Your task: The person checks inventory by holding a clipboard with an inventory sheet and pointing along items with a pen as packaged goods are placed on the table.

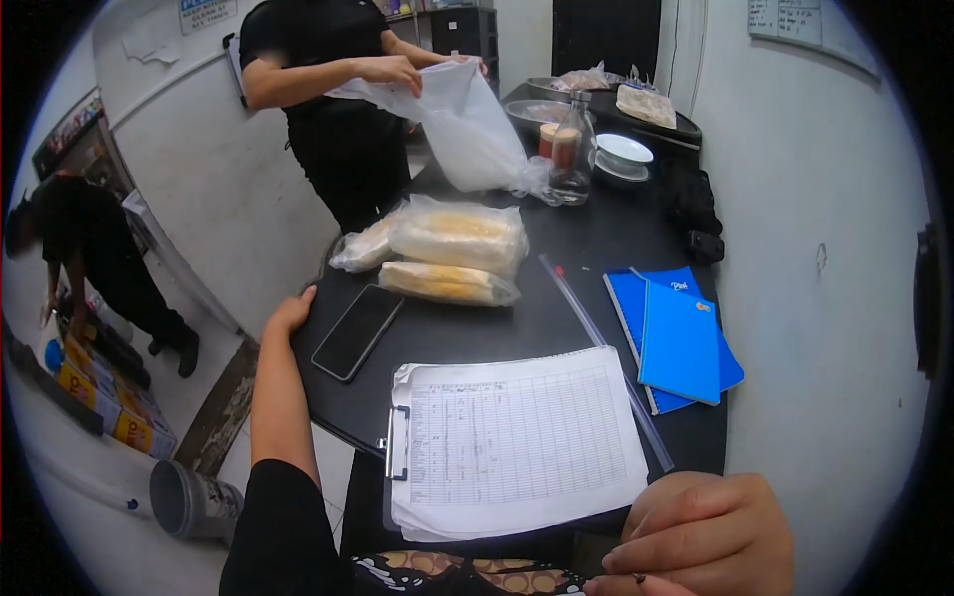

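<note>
My left hand rests at the left edge of the black table, its visible fingers stretched out and holding nothing. Just right of it lies a dark smartphone. My right hand is closed at the lower right, beside the corner of a clipboard. A small dark tip shows at its fingertips, too little to name. Printed grid sheets with some handwriting lie on the clipboard. Beyond the phone sit several clear plastic packs of pale yellowish food, one pack nearest me.
Blue notebooks and a clear plastic strip lie right. Farther back stand a glass bottle and white bowls. Across the table a person holds a white plastic bag. Another person bends at left near boxes.
</note>
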{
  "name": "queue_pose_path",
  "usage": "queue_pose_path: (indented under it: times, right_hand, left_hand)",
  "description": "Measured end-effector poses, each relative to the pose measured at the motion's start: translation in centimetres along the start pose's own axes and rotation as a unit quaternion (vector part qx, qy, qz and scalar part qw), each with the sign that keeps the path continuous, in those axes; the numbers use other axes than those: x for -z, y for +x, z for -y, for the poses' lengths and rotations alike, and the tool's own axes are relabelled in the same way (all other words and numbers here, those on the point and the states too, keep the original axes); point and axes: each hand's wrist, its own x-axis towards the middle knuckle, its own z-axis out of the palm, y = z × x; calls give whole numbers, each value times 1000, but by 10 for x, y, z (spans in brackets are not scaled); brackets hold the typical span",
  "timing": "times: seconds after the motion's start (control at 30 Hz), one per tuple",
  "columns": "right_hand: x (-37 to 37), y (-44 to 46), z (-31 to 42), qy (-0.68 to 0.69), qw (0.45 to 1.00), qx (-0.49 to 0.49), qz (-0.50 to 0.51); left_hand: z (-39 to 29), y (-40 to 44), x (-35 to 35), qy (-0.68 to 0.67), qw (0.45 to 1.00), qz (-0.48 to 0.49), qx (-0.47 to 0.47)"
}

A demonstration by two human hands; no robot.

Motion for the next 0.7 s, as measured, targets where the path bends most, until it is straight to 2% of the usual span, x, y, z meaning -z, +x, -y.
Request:
queue_pose_path:
  times: [0.07,0.1,0.17,0.23,0.7]
  right_hand:
    - [3,-8,4,16,995,-93,33]
    - [2,-7,6,14,995,-96,24]
    - [-4,1,7,13,1000,-27,-9]
    - [-10,18,4,11,991,117,-57]
    - [-9,21,5,5,992,114,-59]
  left_hand:
    - [1,1,0,6,1000,-2,-10]
    - [3,3,-1,10,1000,-3,-15]
    - [3,2,0,13,1000,-5,-18]
    - [-2,-5,2,8,1000,-9,-15]
    - [-2,-2,0,-4,1000,-11,5]
